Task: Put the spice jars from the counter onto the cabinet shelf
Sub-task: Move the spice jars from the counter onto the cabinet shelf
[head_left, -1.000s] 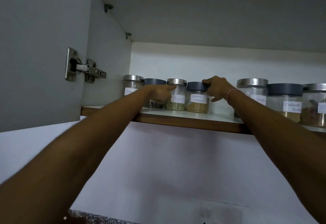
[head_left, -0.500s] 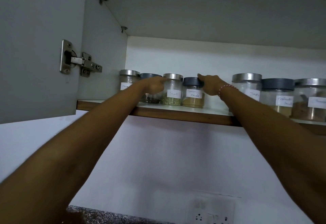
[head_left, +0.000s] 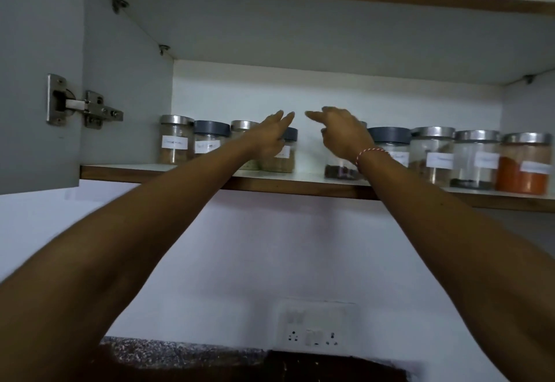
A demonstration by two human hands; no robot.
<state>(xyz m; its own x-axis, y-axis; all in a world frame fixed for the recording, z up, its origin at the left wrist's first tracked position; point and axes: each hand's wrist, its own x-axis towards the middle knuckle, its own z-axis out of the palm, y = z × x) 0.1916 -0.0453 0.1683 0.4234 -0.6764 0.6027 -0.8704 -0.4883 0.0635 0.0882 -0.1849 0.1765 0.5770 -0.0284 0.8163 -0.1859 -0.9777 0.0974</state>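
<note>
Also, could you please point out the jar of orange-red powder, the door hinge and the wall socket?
jar of orange-red powder (head_left: 524, 175), head view, on the powder.
door hinge (head_left: 85, 107), head view, on its metal arm.
wall socket (head_left: 315, 329), head view, on its white plate.

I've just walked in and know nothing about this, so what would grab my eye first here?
Two bare arms reach up into an open cabinet, the left hand and right hand both open and empty, almost meeting mid-shelf. Behind them labelled spice jars line the shelf. At the far right stands the jar of orange-red powder.
</note>
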